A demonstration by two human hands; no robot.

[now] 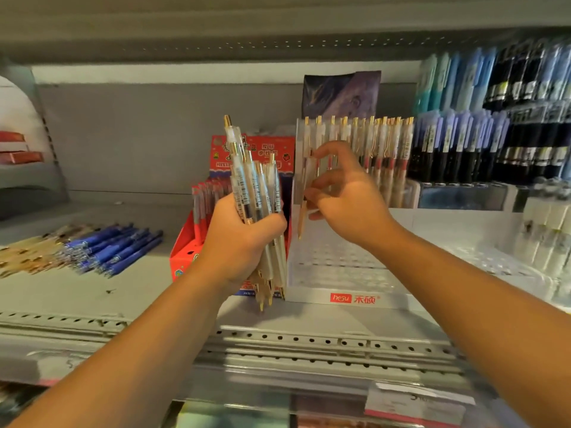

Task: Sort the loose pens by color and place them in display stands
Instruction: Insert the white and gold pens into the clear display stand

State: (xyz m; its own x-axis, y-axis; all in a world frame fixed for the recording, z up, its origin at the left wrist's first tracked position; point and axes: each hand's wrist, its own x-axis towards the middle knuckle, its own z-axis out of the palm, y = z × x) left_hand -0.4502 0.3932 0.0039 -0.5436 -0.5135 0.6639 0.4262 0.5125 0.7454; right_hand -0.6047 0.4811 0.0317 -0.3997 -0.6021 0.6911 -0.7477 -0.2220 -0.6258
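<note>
My left hand grips a bundle of clear pens with gold tips, held upright in front of a red display box. My right hand pinches a single clear gold-tipped pen, tip down, at the left edge of a clear tiered display stand. The stand's back row holds several matching clear and gold pens; its front tiers are bare. Loose blue pens and loose gold-toned pens lie in a pile on the shelf at the left.
The red box holds several red pens. Stands of dark blue and black pens fill the right side, with white items at the far right. A shelf overhangs above, and a perforated shelf edge runs in front.
</note>
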